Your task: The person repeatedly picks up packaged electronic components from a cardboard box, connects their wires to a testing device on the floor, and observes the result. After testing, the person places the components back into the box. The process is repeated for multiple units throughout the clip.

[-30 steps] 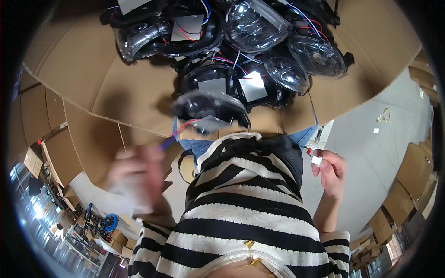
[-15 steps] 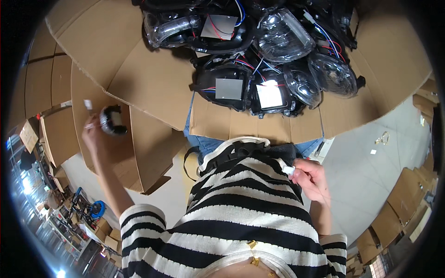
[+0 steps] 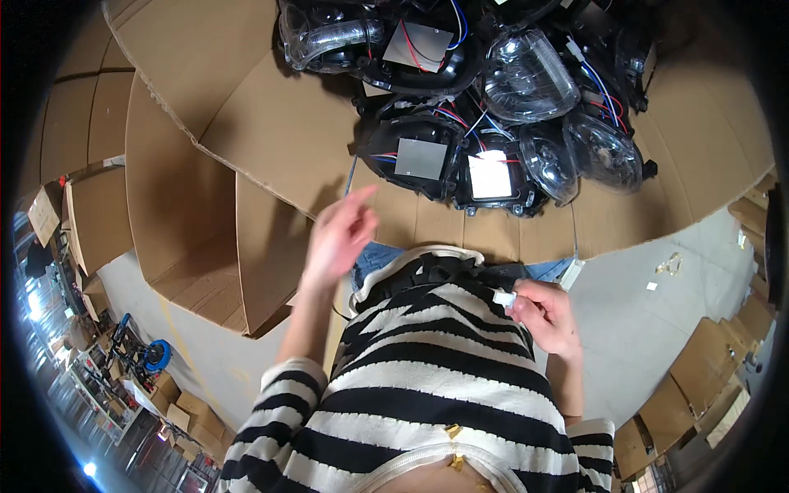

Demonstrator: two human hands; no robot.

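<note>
- We find the small white piece (image 3: 504,300) in front of the striped shirt, near its right edge, held at the fingertips of the right hand (image 3: 549,316).
- That right grip is narrow: we see thumb and fingers pinched together on the piece, its outer end sticking out toward the left.
- We see the left hand (image 3: 341,238) over the near edge of the cardboard; its grip is part-way open, fingers loosely curled and a little blurred, with one pointing up toward the lamps.
- Nearest that hand we have a black headlamp housing (image 3: 382,140) with a grey square plate (image 3: 422,158) on its back; we cannot tell whether a fingertip meets it.
- Just right of it we see a second housing (image 3: 530,195) whose plate (image 3: 491,175) shines white.
- Around these we see clear-lensed headlamps (image 3: 530,78) heaped close together, with red, blue and white wires among them and a white plug (image 3: 574,49) at upper right.
- Under the heap we see brown cardboard (image 3: 246,111).
- Farther left we have an open carton (image 3: 185,214), and beyond it, a blue-rimmed wheel (image 3: 156,355).
</note>
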